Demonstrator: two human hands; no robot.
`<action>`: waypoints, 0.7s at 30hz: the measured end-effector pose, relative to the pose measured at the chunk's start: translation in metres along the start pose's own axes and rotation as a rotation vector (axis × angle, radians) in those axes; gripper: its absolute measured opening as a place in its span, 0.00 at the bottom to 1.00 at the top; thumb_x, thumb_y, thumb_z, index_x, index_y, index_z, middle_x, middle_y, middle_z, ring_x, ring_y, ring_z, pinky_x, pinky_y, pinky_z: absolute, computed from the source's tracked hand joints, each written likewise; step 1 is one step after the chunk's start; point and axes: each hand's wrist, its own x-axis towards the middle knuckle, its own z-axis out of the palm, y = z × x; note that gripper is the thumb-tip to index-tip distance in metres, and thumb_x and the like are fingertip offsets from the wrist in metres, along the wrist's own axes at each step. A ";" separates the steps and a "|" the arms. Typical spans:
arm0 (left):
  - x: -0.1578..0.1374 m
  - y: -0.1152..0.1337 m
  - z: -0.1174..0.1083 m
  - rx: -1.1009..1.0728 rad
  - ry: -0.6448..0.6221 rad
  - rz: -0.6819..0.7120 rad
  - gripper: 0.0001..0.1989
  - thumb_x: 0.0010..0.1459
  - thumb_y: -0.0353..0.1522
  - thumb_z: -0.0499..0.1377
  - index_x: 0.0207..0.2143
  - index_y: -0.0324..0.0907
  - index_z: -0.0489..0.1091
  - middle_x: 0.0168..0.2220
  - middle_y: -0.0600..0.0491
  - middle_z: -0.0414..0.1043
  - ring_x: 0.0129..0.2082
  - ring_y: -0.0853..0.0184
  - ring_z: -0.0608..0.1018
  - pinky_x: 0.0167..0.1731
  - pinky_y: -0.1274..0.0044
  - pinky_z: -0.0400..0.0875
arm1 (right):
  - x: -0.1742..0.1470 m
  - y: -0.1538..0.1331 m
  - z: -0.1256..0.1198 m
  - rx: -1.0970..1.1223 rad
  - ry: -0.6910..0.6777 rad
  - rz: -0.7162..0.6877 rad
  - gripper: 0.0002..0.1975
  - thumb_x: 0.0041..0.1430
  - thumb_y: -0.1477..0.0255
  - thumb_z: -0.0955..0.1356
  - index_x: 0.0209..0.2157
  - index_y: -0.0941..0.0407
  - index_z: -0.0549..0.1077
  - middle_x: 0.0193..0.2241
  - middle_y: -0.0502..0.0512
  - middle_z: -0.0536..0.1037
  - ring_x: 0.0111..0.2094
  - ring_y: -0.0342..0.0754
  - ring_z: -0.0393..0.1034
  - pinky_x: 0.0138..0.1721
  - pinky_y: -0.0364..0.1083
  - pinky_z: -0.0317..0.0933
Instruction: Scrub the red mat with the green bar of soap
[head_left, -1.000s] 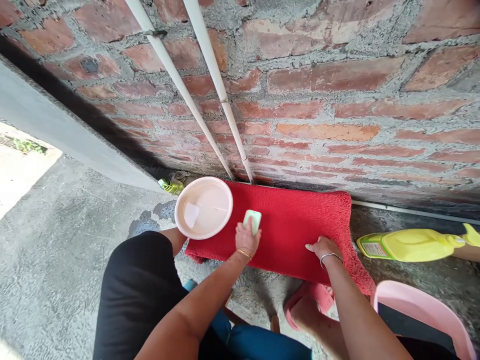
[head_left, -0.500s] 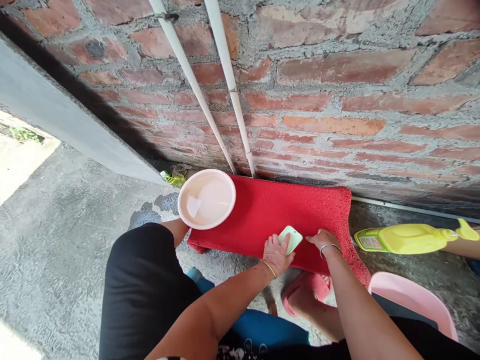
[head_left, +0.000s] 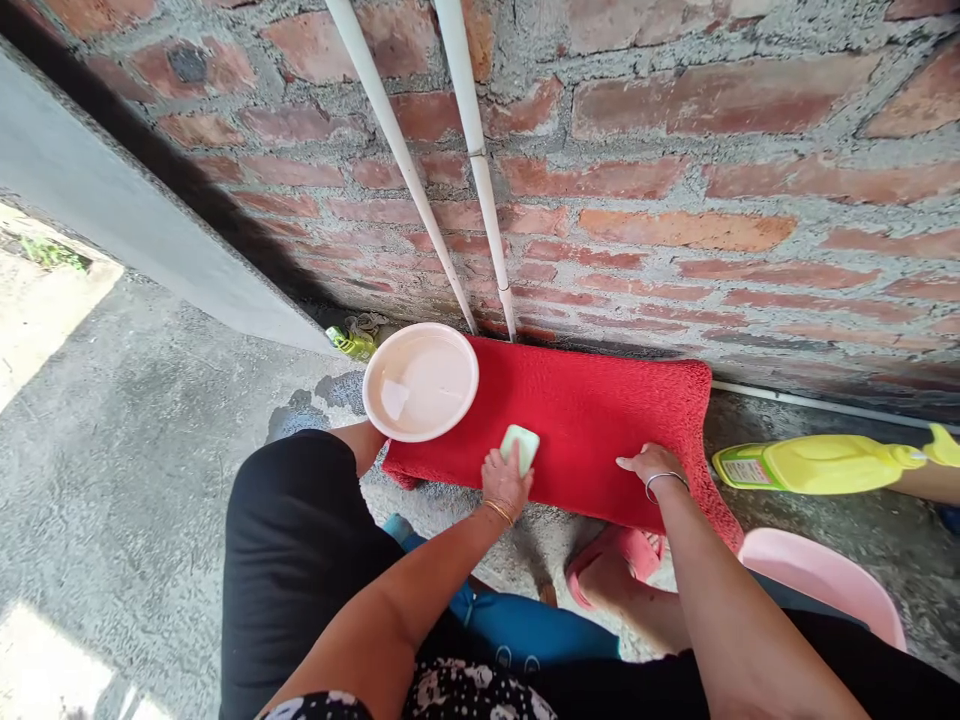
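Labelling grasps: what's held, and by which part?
Left hand holds the pale green block by its near end; right hand is on the red cloth, grip unclear.

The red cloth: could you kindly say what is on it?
A round basin, a pale green item in the left hand, and the right hand; the cloth beneath them is covered.

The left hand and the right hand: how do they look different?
The left hand holds a pale green block; the right hand rests on the red cloth, thumb out. The left hand wears a gold-coloured bracelet; the right hand wears a silver-coloured bangle. Both hands are over the red cloth.
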 end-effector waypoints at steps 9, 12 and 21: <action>-0.009 -0.019 -0.007 -0.069 -0.001 0.051 0.33 0.59 0.47 0.55 0.65 0.48 0.58 0.46 0.44 0.65 0.45 0.57 0.68 0.46 0.67 0.65 | -0.002 0.001 -0.001 -0.004 -0.012 -0.006 0.25 0.55 0.57 0.69 0.46 0.62 0.74 0.45 0.69 0.77 0.49 0.60 0.72 0.45 0.51 0.65; 0.020 -0.052 -0.020 -0.064 0.037 -0.234 0.32 0.61 0.45 0.53 0.65 0.43 0.58 0.44 0.42 0.65 0.43 0.57 0.70 0.44 0.68 0.66 | -0.004 -0.001 -0.004 0.006 -0.027 0.015 0.24 0.54 0.57 0.70 0.45 0.61 0.75 0.45 0.68 0.77 0.48 0.59 0.72 0.44 0.50 0.65; 0.009 -0.025 -0.001 -0.025 0.021 -0.150 0.34 0.60 0.45 0.54 0.66 0.43 0.55 0.45 0.42 0.63 0.43 0.57 0.69 0.42 0.68 0.67 | -0.004 -0.003 -0.007 -0.014 -0.045 0.017 0.24 0.55 0.56 0.69 0.45 0.61 0.74 0.45 0.68 0.77 0.49 0.59 0.72 0.45 0.50 0.65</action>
